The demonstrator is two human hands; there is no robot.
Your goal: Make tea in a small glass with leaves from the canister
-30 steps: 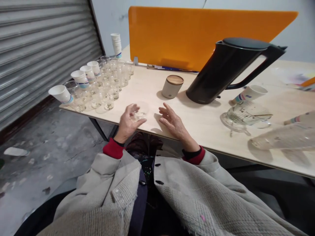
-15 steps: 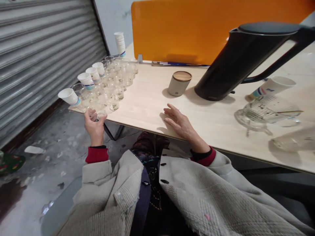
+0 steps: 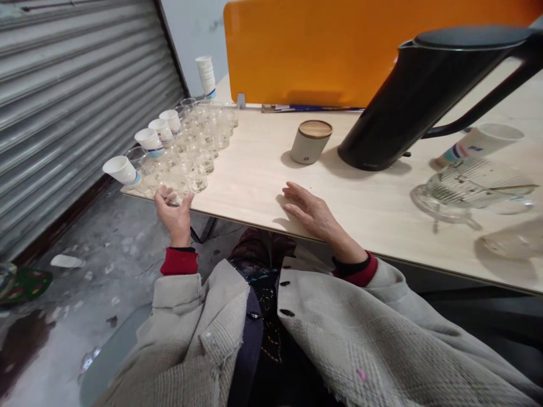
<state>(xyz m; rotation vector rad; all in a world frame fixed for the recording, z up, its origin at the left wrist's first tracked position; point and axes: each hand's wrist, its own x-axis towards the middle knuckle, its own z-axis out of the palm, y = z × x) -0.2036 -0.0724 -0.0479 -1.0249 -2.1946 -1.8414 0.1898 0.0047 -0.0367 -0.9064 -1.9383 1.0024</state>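
Observation:
My left hand (image 3: 173, 213) is at the table's front left corner with its fingers closed round a small clear cup (image 3: 177, 189). That cup stands at the near end of several rows of clear cups (image 3: 199, 150), each with a little tea in the bottom. A line of paper cups (image 3: 148, 140) runs along the left edge beside them. Further right, my right hand (image 3: 313, 215) lies flat on the pale wooden table (image 3: 254, 181), fingers apart, holding nothing.
A white canister with a wooden lid (image 3: 311, 141) stands mid-table, and a black kettle (image 3: 424, 96) to its right. At far right are a glass pitcher (image 3: 470, 192) and a tipped paper cup (image 3: 479, 141). An orange divider (image 3: 339, 51) backs the table; stacked paper cups (image 3: 206, 76) stand at its left end.
My left hand has carried the clear cup from the middle of the table's front to the near end of the cup rows on the left. The right hand stayed flat.

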